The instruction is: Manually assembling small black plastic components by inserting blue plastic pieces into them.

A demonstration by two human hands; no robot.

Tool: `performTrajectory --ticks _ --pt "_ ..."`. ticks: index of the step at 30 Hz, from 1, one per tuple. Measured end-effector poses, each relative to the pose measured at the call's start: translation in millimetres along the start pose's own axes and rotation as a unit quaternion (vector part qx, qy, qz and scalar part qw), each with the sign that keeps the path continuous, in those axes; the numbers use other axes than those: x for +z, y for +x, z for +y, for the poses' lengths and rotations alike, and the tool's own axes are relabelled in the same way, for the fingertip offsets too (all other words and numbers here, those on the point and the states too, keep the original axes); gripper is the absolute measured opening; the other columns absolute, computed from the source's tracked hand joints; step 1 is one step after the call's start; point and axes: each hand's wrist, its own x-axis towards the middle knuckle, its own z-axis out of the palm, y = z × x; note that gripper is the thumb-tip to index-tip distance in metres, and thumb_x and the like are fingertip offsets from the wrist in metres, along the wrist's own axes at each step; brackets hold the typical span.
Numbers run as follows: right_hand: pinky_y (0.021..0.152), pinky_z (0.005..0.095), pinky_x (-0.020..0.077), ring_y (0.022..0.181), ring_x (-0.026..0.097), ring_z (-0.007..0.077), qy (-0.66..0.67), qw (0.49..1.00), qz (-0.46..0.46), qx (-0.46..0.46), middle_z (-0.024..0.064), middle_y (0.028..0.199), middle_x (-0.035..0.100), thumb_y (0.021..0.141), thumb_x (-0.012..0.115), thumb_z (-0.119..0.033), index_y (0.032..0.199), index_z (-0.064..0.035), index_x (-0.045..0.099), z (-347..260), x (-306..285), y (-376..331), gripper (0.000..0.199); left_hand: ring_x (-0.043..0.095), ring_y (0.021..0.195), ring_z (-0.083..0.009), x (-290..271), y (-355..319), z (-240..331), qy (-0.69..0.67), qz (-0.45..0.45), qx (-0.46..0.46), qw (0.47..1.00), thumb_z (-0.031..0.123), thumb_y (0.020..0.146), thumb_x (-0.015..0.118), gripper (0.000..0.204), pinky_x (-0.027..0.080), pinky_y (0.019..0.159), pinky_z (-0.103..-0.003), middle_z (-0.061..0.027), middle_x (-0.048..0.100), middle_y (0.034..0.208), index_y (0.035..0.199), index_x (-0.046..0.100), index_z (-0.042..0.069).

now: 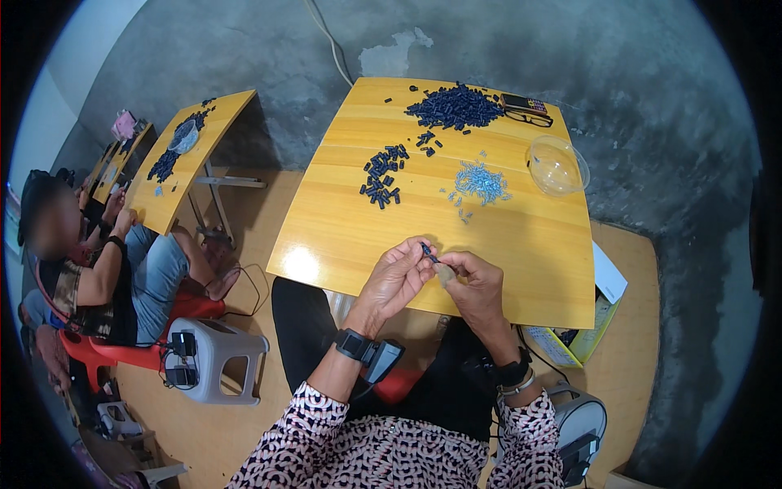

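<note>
Together, both hands pinch one small dark piece [427,252] over the near edge of the surface [505,269]: left hand [397,277] steadying it, right hand [475,281] closed around its other end, loose piles lying farther back within reach.

I pinch a small dark blue plastic tube piece [427,251] between the fingertips of my left hand [397,279] and right hand [476,285], just over the near edge of the yellow wooden table [505,253]. It's short, slim, tilted slightly, mostly hidden by my fingers. The right end touches my right thumb. I can't tell whether anything is fitted inside it; it's too small to see.
</note>
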Motion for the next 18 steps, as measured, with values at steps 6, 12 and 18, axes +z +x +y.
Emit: performTrajectory --ticks 6,12,18 --pt "0.064 0.0224 0.0484 0.071 0.060 0.0075 0.035 0.999 0.002 0.034 0.0048 0.077 0.066 0.078 0.066 0.002 0.091 0.0014 0.065 11 1 -1 0.013 0.054 0.076 -0.0078 3 1 -1 0.016 0.001 0.003 1.000 0.016 0.094 0.054 0.017 0.048 0.075 -0.023 -0.0035 0.059 0.092 0.103 0.058 0.002" --pt "0.064 0.0211 0.0475 0.072 0.059 0.0059 0.080 0.996 0.000 0.037 0.0035 0.077 0.065 0.080 0.065 0.001 0.092 0.0024 0.065 13 3 -1 0.012 0.054 0.077 -0.0077 3 0 -1 0.026 0.001 0.005 1.000 0.016 0.094 0.054 0.017 0.047 0.076 -0.023 -0.0037 0.060 0.092 0.103 0.058 0.002" --pt "0.064 0.0214 0.0477 0.072 0.059 0.0063 0.101 0.994 0.004 0.033 0.0040 0.079 0.066 0.081 0.065 0.000 0.092 0.0029 0.065 19 5 -2 0.011 0.055 0.076 -0.0080 3 0 -3 0.034 0.002 0.014 0.999 0.015 0.094 0.054 0.017 0.048 0.075 -0.023 -0.0043 0.060 0.092 0.104 0.058 0.002"
